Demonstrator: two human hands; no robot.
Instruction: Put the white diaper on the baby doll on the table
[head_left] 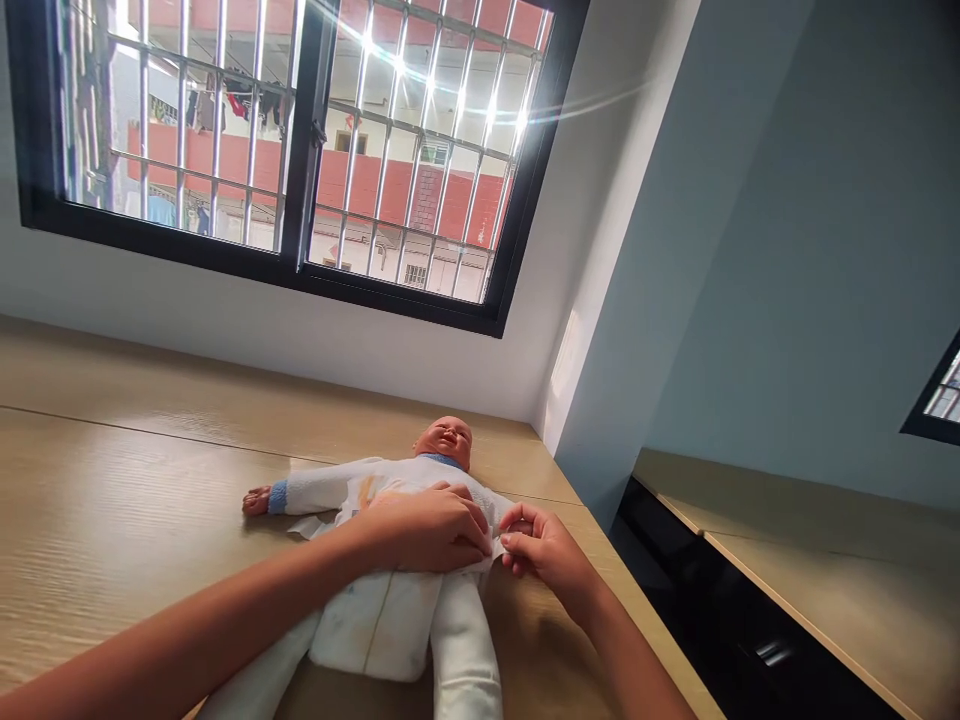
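A baby doll (448, 440) in a white outfit with blue cuffs and collar lies on its back on the wooden table (150, 520), its head towards the window. A white diaper (375, 628) spreads over its lower body, the front panel hanging between the legs. My left hand (435, 528) reaches across the doll's belly, its fingers curled down onto the diaper's edge at the waist. At the right side of the waist, my right hand (536, 545) pinches a thin white diaper tab between thumb and forefinger. The left hand covers much of the doll's middle.
A black-framed window (300, 180) with metal bars is set in the wall behind the table. The table's right edge runs beside my right forearm. Past a dark gap on the right stands another wooden surface (810, 560).
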